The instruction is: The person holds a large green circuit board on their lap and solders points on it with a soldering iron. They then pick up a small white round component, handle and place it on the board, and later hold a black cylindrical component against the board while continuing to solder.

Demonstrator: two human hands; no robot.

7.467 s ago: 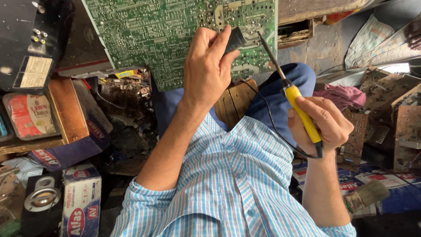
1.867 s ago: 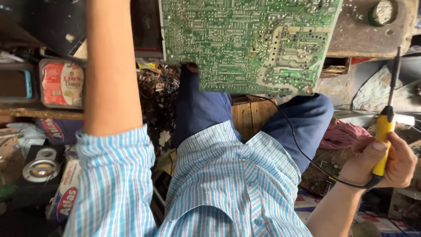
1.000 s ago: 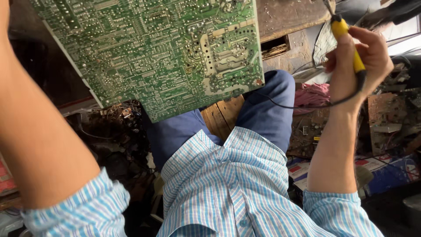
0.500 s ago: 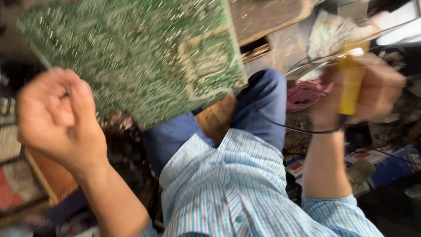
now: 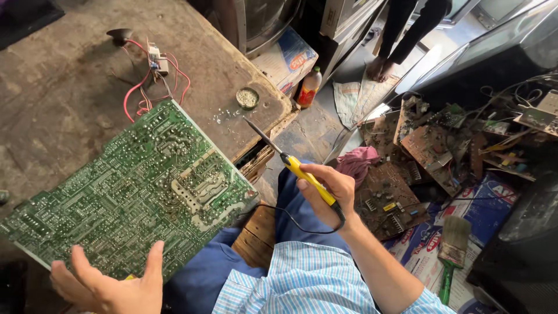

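A large green circuit board (image 5: 133, 195) lies solder side up, half on the worn wooden bench (image 5: 64, 75) and half over my lap. My left hand (image 5: 110, 285) is at the board's near edge, fingers spread, thumb on the board, nothing gripped. My right hand (image 5: 325, 195) is closed around a soldering iron with a yellow handle (image 5: 302, 171). Its thin metal tip (image 5: 256, 131) points up and left, hovering above the bench edge to the right of the board. A black cord runs from the handle down across my blue trousers.
A small round tin (image 5: 248, 97) sits on the bench beside solder crumbs. Red wires with a small module (image 5: 156, 61) lie behind the board. Bare circuit boards (image 5: 407, 174), a pink rag (image 5: 357, 163), a paintbrush (image 5: 452, 247), a bottle (image 5: 309, 87) and another person's feet (image 5: 381, 67) fill the floor.
The view has swung round. The board came down from being held up to resting on bench and lap. My left hand moved to its near edge; the iron dropped lower.
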